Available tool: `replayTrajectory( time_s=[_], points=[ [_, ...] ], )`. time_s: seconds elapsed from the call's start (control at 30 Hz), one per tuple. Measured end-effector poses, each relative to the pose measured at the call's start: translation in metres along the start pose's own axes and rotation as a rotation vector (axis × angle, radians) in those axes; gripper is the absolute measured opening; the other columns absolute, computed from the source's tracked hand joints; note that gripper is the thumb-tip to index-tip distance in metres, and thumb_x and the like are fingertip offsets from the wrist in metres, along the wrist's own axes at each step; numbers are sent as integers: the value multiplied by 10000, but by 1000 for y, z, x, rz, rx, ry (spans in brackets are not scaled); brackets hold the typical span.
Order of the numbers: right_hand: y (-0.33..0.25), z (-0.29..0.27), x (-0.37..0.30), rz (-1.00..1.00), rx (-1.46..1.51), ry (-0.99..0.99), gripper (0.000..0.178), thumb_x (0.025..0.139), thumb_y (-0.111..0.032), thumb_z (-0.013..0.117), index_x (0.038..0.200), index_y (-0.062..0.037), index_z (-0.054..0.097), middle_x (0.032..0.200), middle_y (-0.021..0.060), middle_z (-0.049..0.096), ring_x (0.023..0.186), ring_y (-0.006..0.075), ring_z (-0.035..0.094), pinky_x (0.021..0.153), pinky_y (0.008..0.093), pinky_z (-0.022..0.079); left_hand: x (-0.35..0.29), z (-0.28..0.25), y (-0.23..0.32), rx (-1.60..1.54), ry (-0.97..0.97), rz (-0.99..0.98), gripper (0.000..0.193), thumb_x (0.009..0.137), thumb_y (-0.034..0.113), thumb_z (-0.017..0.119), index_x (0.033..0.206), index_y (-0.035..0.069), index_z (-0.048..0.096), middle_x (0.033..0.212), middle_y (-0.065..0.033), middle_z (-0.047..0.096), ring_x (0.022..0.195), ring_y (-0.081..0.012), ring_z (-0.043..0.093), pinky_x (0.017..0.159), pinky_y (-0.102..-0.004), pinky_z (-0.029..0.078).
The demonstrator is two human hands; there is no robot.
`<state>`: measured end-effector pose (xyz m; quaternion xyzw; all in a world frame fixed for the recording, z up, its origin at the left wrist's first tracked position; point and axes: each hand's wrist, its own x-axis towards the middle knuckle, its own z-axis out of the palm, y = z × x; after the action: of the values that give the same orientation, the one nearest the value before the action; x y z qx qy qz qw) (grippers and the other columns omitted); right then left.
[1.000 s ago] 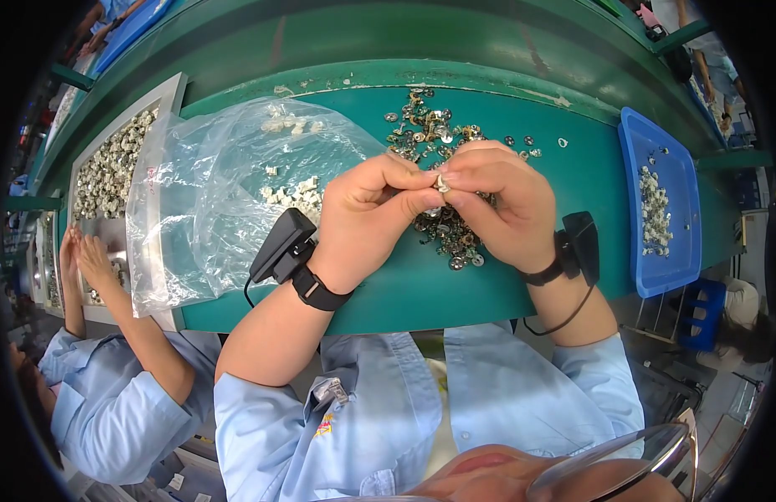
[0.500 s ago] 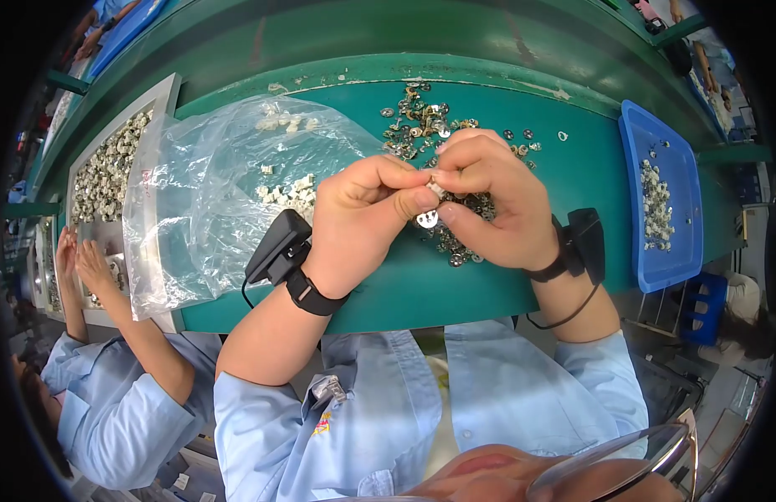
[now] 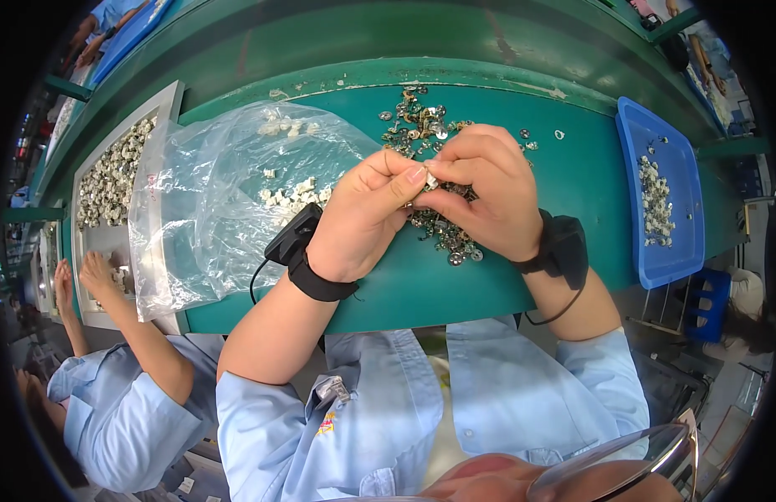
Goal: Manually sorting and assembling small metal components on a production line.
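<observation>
A clear plastic bag (image 3: 229, 192) of white pieces lies left. The left hand (image 3: 367, 213) and right hand (image 3: 484, 197) pinch one small silvery metal part (image 3: 432, 180) together, above a pile of metal washers (image 3: 442, 230); a blue plastic tray (image 3: 664, 201) sits right.

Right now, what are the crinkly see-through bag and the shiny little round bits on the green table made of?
The crinkly see-through bag looks like thin clear plastic film: it wrinkles and glints. The shiny little round bits seem to be metal, silvery with some brassy ones, judging by their gleam. The blue tray looks like smooth, matte moulded plastic.
</observation>
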<state>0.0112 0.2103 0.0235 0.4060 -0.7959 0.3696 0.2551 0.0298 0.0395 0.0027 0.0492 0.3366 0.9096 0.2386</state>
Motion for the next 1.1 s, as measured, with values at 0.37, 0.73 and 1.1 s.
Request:
replayTrajectory(
  time_s=[0.37, 0.73, 1.1],
  points=[
    [-10, -1, 0, -26, -7, -18, 234, 639, -60, 716, 836, -44, 590, 848, 67, 564, 774, 263, 544, 680, 352, 443, 3, -4, 6, 139, -104, 25, 328, 860, 116, 575, 1154, 19, 467, 942, -45, 609, 879, -118, 577, 799, -248, 446],
    [16, -11, 0, 137, 54, 149, 157, 714, -36, 661, 851, -29, 584, 815, 59, 575, 776, 212, 545, 693, 314, 442, 5, -5, 16, 593, 98, 259, 262, 840, 96, 592, 1084, 17, 536, 898, -45, 617, 801, -124, 586, 744, -241, 454],
    [128, -134, -51, 923, 769, 1075, 145, 840, -163, 600, 866, -23, 575, 825, 76, 602, 772, 185, 563, 727, 306, 449, 7, -53, 44, 2063, 551, 507, 275, 741, 184, 657, 964, 28, 618, 963, -172, 596, 895, -338, 560, 777, -397, 442]
  ],
)
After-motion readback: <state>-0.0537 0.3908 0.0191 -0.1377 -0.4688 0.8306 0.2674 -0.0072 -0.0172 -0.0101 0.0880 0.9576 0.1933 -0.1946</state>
